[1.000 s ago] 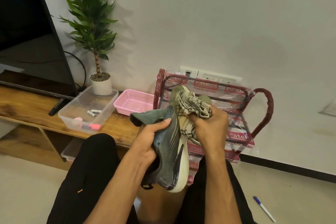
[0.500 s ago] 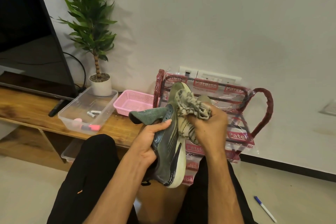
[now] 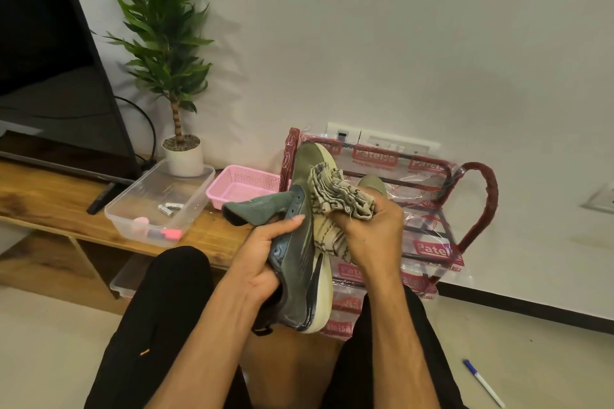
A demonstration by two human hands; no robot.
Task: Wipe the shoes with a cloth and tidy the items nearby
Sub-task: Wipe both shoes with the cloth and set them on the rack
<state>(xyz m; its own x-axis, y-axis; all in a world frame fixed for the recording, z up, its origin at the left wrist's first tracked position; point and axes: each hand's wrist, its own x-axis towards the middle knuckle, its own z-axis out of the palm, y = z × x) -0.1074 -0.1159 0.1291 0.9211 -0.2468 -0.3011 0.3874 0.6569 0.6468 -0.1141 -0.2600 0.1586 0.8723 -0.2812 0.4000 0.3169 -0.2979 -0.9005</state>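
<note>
Pen [image 3: 483, 382] is logged on the floor, right of the shoe [image 3: 299, 276] and nearer the camera; shoe is held over the lap, toe up, cream sole edge turned right; left hand [image 3: 262, 261] is curled round its rear half, thumb laid across the upper; right hand [image 3: 375, 234] is bunched round a striped cloth [image 3: 335, 189], which is pressed to the shoe's sole edge; plastic-wrapped rack [image 3: 478, 196] is noted just behind the shoe; pink basket [image 3: 232, 179] and clear tub [image 3: 196, 196], batteries [image 3: 169, 207] inside, lie left of the shoe; potted plant [image 3: 184, 159] stands farther left, behind.
</note>
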